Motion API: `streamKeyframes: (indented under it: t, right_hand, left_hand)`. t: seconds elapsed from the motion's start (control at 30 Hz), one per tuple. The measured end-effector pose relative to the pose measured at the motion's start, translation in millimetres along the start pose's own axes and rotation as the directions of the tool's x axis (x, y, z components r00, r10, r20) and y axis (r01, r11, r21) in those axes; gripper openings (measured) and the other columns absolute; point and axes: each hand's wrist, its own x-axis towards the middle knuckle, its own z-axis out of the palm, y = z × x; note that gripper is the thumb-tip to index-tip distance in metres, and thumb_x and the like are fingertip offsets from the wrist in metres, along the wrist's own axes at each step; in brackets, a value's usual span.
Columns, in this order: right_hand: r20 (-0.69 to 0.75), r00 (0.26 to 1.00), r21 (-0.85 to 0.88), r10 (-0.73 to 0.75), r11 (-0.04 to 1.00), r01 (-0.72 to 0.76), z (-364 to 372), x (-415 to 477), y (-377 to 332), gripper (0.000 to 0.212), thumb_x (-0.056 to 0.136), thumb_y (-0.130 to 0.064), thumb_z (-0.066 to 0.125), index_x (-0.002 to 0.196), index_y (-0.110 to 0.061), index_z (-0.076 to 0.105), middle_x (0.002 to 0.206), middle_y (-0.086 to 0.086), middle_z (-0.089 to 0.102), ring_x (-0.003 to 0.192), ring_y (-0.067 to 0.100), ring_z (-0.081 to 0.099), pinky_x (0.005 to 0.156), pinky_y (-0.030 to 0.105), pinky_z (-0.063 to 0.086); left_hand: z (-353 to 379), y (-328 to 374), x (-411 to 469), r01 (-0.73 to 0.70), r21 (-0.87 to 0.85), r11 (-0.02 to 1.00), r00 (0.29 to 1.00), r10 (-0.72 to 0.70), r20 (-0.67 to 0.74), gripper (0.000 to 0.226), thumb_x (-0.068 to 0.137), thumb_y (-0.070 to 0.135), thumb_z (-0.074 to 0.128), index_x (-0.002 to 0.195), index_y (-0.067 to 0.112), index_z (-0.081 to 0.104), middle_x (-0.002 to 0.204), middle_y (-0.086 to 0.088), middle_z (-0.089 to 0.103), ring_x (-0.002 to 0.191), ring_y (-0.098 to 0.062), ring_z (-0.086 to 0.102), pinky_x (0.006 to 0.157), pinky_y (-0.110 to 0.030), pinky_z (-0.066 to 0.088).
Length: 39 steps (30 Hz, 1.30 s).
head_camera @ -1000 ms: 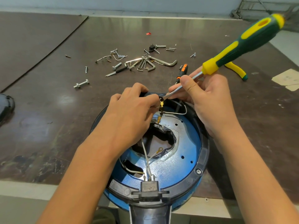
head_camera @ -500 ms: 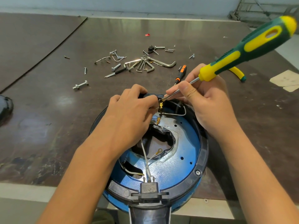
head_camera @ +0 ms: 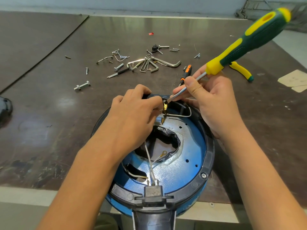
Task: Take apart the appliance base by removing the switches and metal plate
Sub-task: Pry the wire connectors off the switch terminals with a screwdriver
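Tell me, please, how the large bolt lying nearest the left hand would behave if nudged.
The bolt looks like solid metal, so it is probably stiff and heavy for its size. Its blocky ends would likely stop it rolling far; it may pivot instead.

Bright even light, glare on the table (head_camera: 166,27), wide-angle edge bending.

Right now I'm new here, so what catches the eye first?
A green-yellow screwdriver slants across the upper right, shaft pinched by the right hand, tip at brass terminals on the blue appliance base's far rim. The left hand grips a black switch there. Screws and hex keys lie behind.
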Motion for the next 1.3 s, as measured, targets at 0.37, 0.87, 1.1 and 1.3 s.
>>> streamKeyframes:
  t: [0.37,0.87,1.1,1.3]
  right_hand:
    - [-0.027,0.999,0.024,0.023,0.999,-0.022,-0.6,2.5,4.6,0.011,0.103,-0.006,0.056,0.093,-0.009,0.051,0.084,0.017,0.068,0.083,0.029,0.077,0.081,0.049,0.064]
    - [-0.037,0.999,-0.007,-0.005,1.0,0.004,0.0,2.5,6.0,0.012,0.102,-0.007,0.059,0.094,-0.01,0.05,0.077,0.01,0.07,0.074,0.026,0.077,0.074,0.042,0.065]
    - [-0.015,0.998,0.064,-0.063,0.996,0.064,-3.2,-2.5,10.9,0.017,0.107,-0.006,0.048,0.093,-0.014,0.042,0.062,0.011,0.07,0.066,0.035,0.076,0.07,0.047,0.062]
    - [-0.023,1.0,0.2,0.001,0.98,0.004,-2.1,-3.4,9.1,0.013,0.11,-0.012,0.04,0.098,-0.016,0.043,0.076,0.017,0.076,0.079,0.035,0.078,0.076,0.039,0.064]
  left_hand:
    - [1.3,0.1,1.4,0.007,0.003,1.0,1.0,-0.007,0.007,0.015,0.1,0.029,0.048,0.108,0.037,0.058,0.131,0.006,0.041,0.115,-0.018,0.042,0.104,-0.041,0.032]
    - [-0.9,2.1,0.7,0.016,-0.014,1.0,1.0,-0.016,0.018,0.014,0.1,0.027,0.048,0.105,0.035,0.059,0.13,0.005,0.041,0.112,-0.017,0.041,0.103,-0.04,0.03]
    - [-0.4,2.9,1.6,0.035,-0.085,0.996,0.999,-0.035,-0.003,0.013,0.1,0.029,0.051,0.101,0.036,0.061,0.128,0.006,0.044,0.112,-0.017,0.046,0.104,-0.043,0.037]
    - [-12.2,0.0,3.2,0.056,-0.397,0.916,0.965,-0.151,-0.213,0.011,0.099,0.027,0.057,0.095,0.028,0.068,0.107,0.012,0.059,0.095,-0.003,0.056,0.082,-0.008,0.043]
